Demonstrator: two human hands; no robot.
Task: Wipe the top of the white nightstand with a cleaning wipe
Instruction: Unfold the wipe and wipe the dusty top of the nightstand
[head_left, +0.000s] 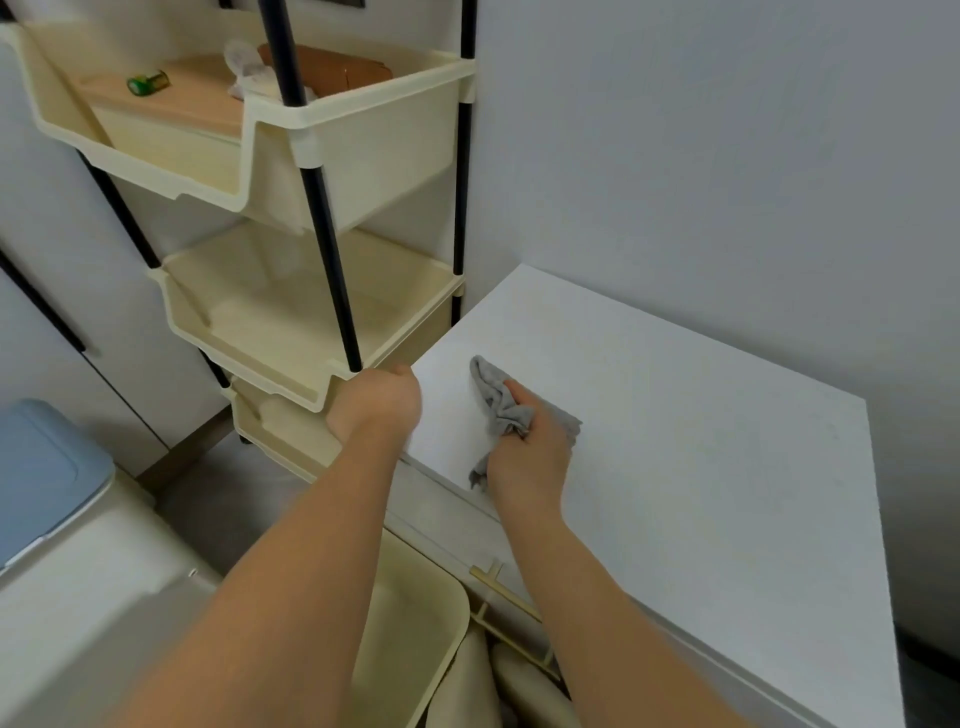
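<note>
Right hand (527, 452) grips the bunched grey wipe (496, 402), pressed on the nightstand top (701, 467) at centre frame, near its left edge. Left hand (379, 402) curled at the corner beside the cream rack (291, 312); cannot tell what it holds. Step: wiping, probably early. Next: sweep right across the bare top with even pressure.

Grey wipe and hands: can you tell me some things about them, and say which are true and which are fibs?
1. The right hand grips the crumpled grey cloth wipe on the white nightstand top. True.
2. Both hands grip the wipe. False: the left hand is at a tray corner of the cream plastic shelf cart.
3. Something green lies on the nightstand. False: the small green cylinder lies in the cart's top tray.
4. The cart stands beside the nightstand. True.
</note>
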